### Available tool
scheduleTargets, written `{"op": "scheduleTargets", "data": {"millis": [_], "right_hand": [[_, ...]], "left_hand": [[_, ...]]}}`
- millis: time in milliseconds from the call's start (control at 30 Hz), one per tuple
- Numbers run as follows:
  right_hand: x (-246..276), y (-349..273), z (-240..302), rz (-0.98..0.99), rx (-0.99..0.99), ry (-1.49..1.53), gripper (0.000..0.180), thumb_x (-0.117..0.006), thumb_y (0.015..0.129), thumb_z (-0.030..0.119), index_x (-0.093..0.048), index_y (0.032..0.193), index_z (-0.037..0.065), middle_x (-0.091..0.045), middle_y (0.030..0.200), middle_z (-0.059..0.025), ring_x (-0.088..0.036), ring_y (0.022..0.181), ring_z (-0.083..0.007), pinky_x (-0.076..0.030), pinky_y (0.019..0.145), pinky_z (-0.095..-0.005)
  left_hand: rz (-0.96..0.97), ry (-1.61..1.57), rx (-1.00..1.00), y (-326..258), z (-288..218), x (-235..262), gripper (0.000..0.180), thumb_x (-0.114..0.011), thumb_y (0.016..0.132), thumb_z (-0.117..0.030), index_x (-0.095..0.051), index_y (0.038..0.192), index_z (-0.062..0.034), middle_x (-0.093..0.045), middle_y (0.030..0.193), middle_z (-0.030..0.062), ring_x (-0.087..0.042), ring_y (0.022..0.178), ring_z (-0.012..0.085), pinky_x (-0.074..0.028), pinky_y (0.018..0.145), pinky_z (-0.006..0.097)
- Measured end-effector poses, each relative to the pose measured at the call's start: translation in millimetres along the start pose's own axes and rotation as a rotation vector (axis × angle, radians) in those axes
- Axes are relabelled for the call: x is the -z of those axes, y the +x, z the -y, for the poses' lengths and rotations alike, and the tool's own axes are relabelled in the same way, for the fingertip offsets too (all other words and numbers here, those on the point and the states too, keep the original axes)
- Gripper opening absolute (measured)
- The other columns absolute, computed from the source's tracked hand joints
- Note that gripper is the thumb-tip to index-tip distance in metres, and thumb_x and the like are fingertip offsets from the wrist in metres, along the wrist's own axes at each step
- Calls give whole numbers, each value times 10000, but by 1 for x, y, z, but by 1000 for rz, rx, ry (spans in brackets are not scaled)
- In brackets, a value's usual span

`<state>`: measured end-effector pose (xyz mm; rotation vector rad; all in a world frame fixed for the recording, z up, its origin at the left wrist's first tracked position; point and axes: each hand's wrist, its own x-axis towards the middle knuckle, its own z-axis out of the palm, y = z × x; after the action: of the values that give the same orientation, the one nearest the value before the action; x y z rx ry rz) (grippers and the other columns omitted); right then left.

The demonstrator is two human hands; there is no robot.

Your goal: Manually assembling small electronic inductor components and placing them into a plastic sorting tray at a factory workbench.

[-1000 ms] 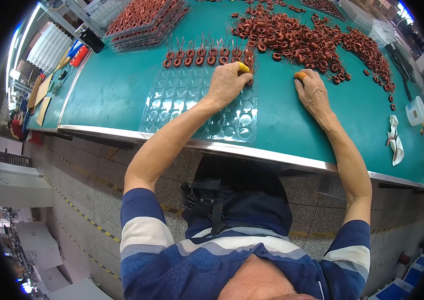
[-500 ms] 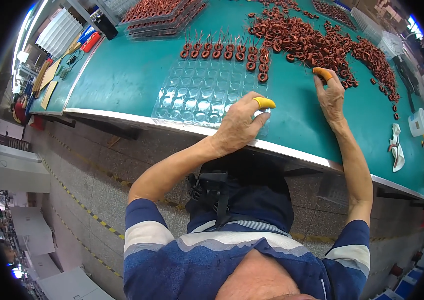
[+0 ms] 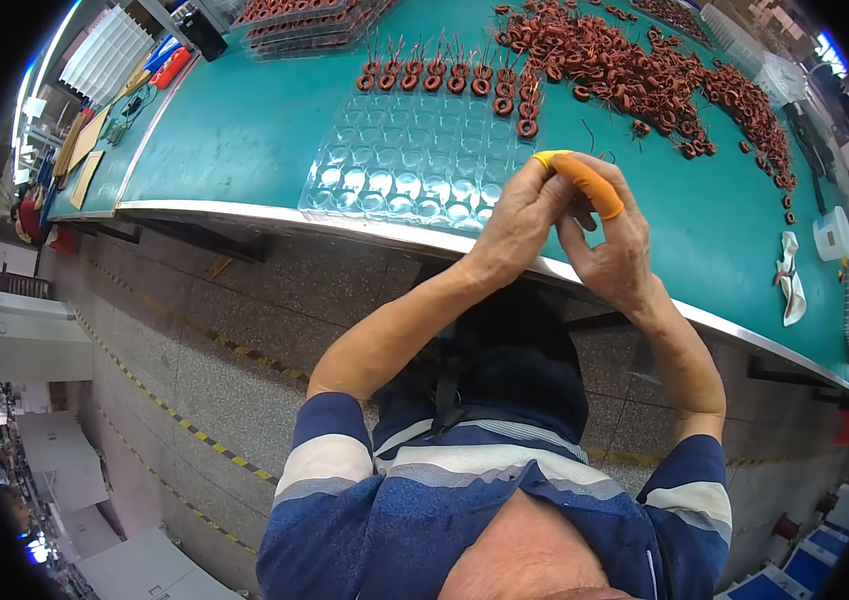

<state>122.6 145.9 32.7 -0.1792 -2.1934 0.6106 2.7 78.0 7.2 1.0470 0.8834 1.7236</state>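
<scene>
A seated person in a striped blue shirt (image 3: 465, 500) brings both hands together just above the near edge of a green workbench (image 3: 245, 130). The left hand (image 3: 517, 222), a yellow finger cot (image 3: 548, 157) on one fingertip, meets the right hand (image 3: 613, 240), which wears an orange finger cot (image 3: 590, 185); the fingers pinch around something too small to make out. Just beyond lies a clear plastic tray (image 3: 410, 175), its far row and right edge filled with copper wire coils (image 3: 445, 80). Farther off spreads a loose heap of coils (image 3: 635, 70). The tray-filling step appears underway; the next placement seems to call for an empty pocket.
</scene>
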Motion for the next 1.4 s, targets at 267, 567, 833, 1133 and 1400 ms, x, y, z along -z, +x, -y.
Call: {"op": "scheduleTargets", "data": {"millis": [267, 567, 833, 1133, 1400], "right_hand": [[16, -11, 8, -189, 20, -210, 347, -688, 808, 32, -601, 1142, -4, -573, 1159, -120, -615, 945, -260, -517, 778, -330], [21, -10, 3, -41, -300, 115, 374, -724, 833, 219, -618, 1140, 33, -583, 1127, -100, -605, 965, -197, -510, 781, -319], [9, -14, 7, -32, -570, 570, 479, -701, 867, 177, -504, 1262, -6, -593, 1023, -84, -614, 905, -141, -504, 803, -261], [26, -6, 13, 124, -575, 689, 638, -729, 839, 299, -435, 1316, -7, -631, 1044, -115, -621, 975, -185, -493, 893, -323], [22, 1, 9, 111, -653, 534, 374, -652, 906, 287, -602, 1113, -21, -675, 831, -76, -638, 764, -119, -494, 672, -235]], "left_hand": [[-93, -59, 189, -19, -9, 16, 287, -443, 1014, -240, -518, 1163, -7, -568, 834, 42, -559, 665, 111, -482, 624, 234], [19, 159, 101, -28, -22, 13, 276, -463, 1007, -219, -520, 1128, 22, -543, 756, 23, -520, 611, 78, -475, 563, 226], [27, 125, 137, -35, -25, 19, 272, -486, 997, -228, -526, 1131, 4, -593, 829, 52, -576, 661, 105, -486, 588, 233], [-60, 332, -41, -32, -24, 15, 268, -533, 978, -233, -561, 1057, 22, -621, 758, 49, -597, 629, 106, -485, 556, 225], [-14, 555, -130, -36, -24, 19, 274, -546, 971, -232, -561, 1078, 20, -605, 756, 51, -573, 625, 103, -481, 566, 232]]}}
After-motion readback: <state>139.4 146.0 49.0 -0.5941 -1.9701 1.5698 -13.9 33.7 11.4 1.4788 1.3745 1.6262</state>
